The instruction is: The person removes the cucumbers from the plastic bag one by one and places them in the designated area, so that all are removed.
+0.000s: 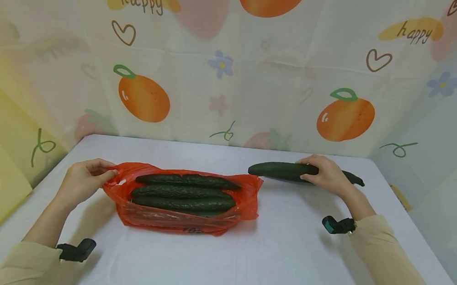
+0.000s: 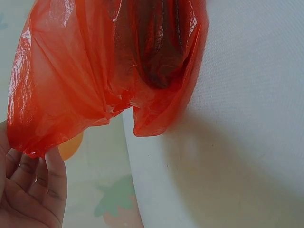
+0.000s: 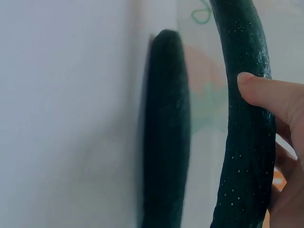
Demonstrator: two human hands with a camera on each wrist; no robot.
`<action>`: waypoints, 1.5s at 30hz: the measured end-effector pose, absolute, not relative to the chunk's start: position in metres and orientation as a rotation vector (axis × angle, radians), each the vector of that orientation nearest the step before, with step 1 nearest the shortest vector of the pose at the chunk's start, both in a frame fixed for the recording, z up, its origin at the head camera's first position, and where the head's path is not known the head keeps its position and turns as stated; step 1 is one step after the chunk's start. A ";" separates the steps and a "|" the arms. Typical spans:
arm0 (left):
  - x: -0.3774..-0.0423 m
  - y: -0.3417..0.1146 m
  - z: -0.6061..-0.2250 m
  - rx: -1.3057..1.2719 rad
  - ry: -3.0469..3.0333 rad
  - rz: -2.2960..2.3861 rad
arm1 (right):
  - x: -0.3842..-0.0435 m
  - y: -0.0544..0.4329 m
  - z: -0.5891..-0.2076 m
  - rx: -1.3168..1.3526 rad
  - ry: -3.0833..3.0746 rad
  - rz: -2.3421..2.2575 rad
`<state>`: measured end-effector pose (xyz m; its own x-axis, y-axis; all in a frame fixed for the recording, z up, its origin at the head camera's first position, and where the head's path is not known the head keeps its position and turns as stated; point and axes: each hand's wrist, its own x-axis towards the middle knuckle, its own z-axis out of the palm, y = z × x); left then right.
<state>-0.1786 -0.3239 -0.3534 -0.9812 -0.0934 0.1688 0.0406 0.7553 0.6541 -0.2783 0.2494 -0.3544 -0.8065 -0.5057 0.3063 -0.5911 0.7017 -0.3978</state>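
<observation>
My left hand (image 1: 84,181) pinches the left end of a red plastic bag (image 1: 155,220), and in the left wrist view its fingertips hold the gathered film (image 2: 61,109). Several dark green cucumbers (image 1: 183,198) lie side by side in the bag, under its wide mouth. To the right of the bag, my right hand (image 1: 326,175) grips another cucumber (image 1: 279,169) round its middle, with the thumb across the near side. The right wrist view shows this held cucumber (image 3: 247,156) raised beside a second loose cucumber (image 3: 166,133), which lies on the table.
The white table (image 1: 283,262) ends at a back edge against a fruit-patterned cloth (image 1: 241,93), which also hangs at both sides. Each wrist wears a small black camera (image 1: 77,250). A yellowish object (image 1: 401,198) shows past the table's right edge.
</observation>
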 end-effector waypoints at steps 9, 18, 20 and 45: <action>-0.178 -0.325 -0.355 0.041 -2.763 -1.042 | -0.279 0.267 -0.372 0.870 -2.793 0.715; -0.178 -0.326 -0.355 0.031 -2.751 -1.041 | -0.277 0.277 -0.381 0.805 -2.857 0.669; -0.178 -0.326 -0.354 0.033 -2.748 -1.047 | -0.276 0.279 -0.382 0.798 -2.867 0.671; -0.179 -0.326 -0.357 0.017 -2.714 -1.082 | -0.275 0.286 -0.396 0.674 -2.971 0.689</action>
<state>-0.1788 -0.3260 -0.3572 -0.9759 -0.0915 0.1982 0.0699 0.7290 0.6809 -0.2746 0.2858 -0.3958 -0.9066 -0.4068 0.1121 -0.4146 0.8095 -0.4157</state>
